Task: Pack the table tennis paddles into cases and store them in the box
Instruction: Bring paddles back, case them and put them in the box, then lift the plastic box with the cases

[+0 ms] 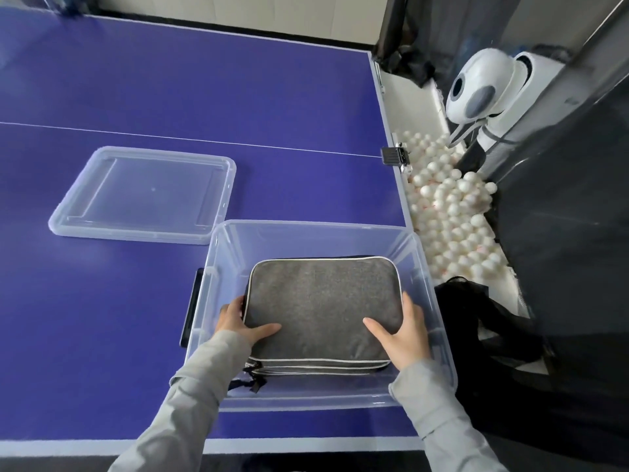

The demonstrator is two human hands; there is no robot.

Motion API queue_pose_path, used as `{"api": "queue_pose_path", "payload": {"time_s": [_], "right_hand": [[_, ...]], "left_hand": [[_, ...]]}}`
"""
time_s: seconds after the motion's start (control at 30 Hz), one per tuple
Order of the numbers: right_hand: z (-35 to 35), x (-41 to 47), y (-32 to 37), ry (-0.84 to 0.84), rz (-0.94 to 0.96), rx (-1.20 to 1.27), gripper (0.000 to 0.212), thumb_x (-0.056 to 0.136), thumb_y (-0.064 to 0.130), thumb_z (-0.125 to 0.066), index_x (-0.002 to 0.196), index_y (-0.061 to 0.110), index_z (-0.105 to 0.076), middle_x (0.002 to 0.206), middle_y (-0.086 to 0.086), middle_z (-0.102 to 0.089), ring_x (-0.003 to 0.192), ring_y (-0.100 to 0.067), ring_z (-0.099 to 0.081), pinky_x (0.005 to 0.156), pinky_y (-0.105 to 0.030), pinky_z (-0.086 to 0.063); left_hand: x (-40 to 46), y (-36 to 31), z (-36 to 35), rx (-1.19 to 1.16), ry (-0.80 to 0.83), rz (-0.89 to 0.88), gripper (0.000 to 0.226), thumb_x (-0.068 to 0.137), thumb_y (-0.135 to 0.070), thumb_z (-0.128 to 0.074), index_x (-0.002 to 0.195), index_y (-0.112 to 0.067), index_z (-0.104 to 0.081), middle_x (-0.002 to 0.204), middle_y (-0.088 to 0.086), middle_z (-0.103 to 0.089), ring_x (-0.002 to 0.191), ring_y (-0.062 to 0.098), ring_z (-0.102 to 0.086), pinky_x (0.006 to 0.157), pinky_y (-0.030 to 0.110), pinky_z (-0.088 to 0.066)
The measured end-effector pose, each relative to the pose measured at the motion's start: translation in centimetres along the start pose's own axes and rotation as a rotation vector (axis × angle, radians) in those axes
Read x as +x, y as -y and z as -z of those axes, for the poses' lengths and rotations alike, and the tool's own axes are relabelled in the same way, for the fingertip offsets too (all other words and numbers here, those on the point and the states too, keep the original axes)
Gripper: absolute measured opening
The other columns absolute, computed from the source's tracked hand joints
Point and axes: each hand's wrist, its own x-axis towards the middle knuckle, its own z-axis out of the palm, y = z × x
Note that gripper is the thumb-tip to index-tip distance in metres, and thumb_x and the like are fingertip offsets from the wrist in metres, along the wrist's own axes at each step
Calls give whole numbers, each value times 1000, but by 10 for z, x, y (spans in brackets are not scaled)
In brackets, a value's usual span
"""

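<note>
Resting atop a stack of grey cases inside the clear box (422, 253), the top case (321, 301) is gripped at its near corners by the left hand (240, 321) and right hand (400, 332), fingers curled around its edges. Stowing appears under way; next, release and fit the lid (146, 195), lying beyond the box's left corner. Paddles are hidden, and the stack count is unclear.

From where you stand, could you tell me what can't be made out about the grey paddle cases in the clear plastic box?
All in the head view:
- Contents of the top grey fabric paddle case: shut, so no paddles show.
- Number of cases stacked: only edges show beneath the top one.
- Floor of the clear plastic box: covered by cases.
- Left hand and right hand palms: turned down onto the case.
</note>
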Motion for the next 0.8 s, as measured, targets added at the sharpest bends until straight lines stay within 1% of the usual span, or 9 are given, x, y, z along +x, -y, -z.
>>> {"api": "queue_pose_path", "payload": {"time_s": [0.17,0.23,0.3,0.37,0.4,0.57,0.6,0.7,0.8], "right_hand": [[2,0,0,8,27,11,82,72,24,-79,141,17,-35,132,-7,-37,125,-21,-41,105,-29,-32],[2,0,-1,13,36,11,81,72,24,-79,140,16,-36,132,-8,-37,124,-21,-41,104,-29,-31],[2,1,-3,9,49,-2,80,71,24,-80,139,14,-38,130,-9,-39,123,-23,-42,104,-29,-32],[2,2,-5,-2,59,-4,82,70,25,-81,139,13,-38,131,-11,-39,124,-25,-42,104,-30,-32],[2,3,-5,-7,63,-3,83,70,24,-81,140,12,-38,132,-11,-39,125,-25,-42,104,-30,-32],[3,4,-7,-17,84,-2,85,68,22,-82,140,10,-38,132,-15,-42,125,-29,-42,105,-34,-32],[3,5,-8,-18,92,3,86,68,22,-82,140,9,-37,133,-15,-42,126,-30,-42,107,-35,-32],[5,5,-9,-44,127,8,89,70,22,-81,143,6,-32,140,-17,-37,133,-30,-36,112,-38,-28],[6,0,-9,-104,181,26,87,72,21,-79,143,6,-31,144,-15,-36,135,-29,-34,113,-40,-27]], "left_hand": [[-2,-1,-2,-52,-17,8,91,55,-15,-90,134,-15,-45,118,3,-44,112,29,-56,100,42,-45],[-3,-1,-2,-70,-24,11,92,55,-13,-91,135,-14,-45,124,7,-45,113,30,-55,101,42,-45],[-5,-2,-3,-78,-25,18,99,49,-19,-93,135,-13,-45,130,10,-46,114,30,-55,101,43,-45],[-5,-1,-4,-101,-31,17,115,32,-35,-92,135,-15,-44,131,11,-48,114,29,-55,101,43,-45],[-5,-1,-4,-112,-28,19,118,30,-39,-89,136,-15,-43,131,12,-49,114,29,-55,101,43,-45],[-25,-11,-3,-215,-20,-14,102,53,-16,-89,140,-10,-36,133,10,-49,111,24,-54,101,42,-45],[-28,-12,-3,-251,-15,-14,103,56,-15,-89,142,-10,-33,132,7,-50,109,22,-54,101,40,-45],[-37,-12,0,-277,-21,-33,118,47,-35,-88,146,-15,-28,137,4,-46,118,21,-51,104,37,-42],[-44,-14,7,-255,-57,-90,97,67,-24,-85,146,-15,-29,141,4,-43,124,17,-45,101,29,-40]]}}
